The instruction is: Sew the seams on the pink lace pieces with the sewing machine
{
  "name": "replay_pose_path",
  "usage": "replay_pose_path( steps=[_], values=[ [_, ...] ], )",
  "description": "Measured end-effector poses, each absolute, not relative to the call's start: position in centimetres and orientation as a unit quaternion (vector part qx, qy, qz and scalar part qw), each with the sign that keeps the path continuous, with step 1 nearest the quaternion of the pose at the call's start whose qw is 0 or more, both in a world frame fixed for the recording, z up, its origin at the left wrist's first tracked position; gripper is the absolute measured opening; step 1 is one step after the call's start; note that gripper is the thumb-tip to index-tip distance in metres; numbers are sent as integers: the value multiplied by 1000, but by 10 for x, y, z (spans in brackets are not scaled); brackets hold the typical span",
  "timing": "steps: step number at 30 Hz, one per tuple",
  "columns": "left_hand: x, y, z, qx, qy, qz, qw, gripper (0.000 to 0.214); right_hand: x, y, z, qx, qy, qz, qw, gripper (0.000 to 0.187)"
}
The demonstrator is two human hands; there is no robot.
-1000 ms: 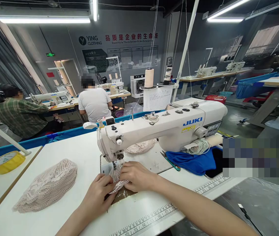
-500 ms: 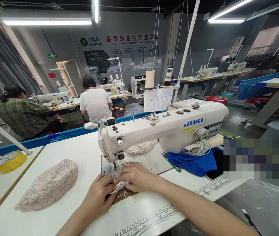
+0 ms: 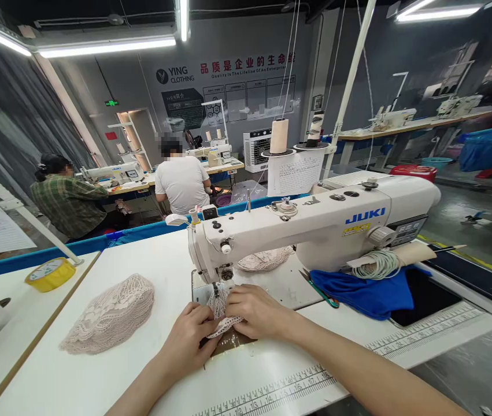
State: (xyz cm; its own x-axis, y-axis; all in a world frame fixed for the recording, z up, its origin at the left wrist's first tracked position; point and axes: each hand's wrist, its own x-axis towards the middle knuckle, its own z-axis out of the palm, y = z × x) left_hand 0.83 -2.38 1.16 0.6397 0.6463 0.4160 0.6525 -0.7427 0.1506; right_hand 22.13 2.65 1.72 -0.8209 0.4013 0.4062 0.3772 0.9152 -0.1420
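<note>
A white JUKI sewing machine (image 3: pixel 315 225) stands on the white table (image 3: pixel 150 266). Under its needle lies a small piece of pale lace (image 3: pixel 221 315). My left hand (image 3: pixel 189 341) pinches the lace's near edge with closed fingers. My right hand (image 3: pixel 256 312) presses on the lace from the right, fingers curled over it, just in front of the presser foot.
A heap of pale lace pieces (image 3: pixel 109 315) lies at the left of the table. More lace (image 3: pixel 265 260) sits behind the needle. Blue cloth (image 3: pixel 362 289), scissors (image 3: pixel 321 292) and a cord coil (image 3: pixel 373 264) lie under the machine arm. Yellow tape (image 3: pixel 50 273) rests on the adjoining table. Two people sit at machines behind.
The view has swung to the left, so everything sits further right in the picture. Both hands stay on the lace at the needle in the same grip.
</note>
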Motion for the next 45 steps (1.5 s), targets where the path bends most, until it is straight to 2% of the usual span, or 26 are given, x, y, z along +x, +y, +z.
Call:
replay_pose_path(
  steps=[26,45],
  values=[
    [9,-24,13,-904,-362,-225,12,17,221,25,14,-222,-947,36,229,14],
    [8,-25,10,-896,-384,-223,-25,15,221,25,14,-217,-948,36,230,14]
  ],
)
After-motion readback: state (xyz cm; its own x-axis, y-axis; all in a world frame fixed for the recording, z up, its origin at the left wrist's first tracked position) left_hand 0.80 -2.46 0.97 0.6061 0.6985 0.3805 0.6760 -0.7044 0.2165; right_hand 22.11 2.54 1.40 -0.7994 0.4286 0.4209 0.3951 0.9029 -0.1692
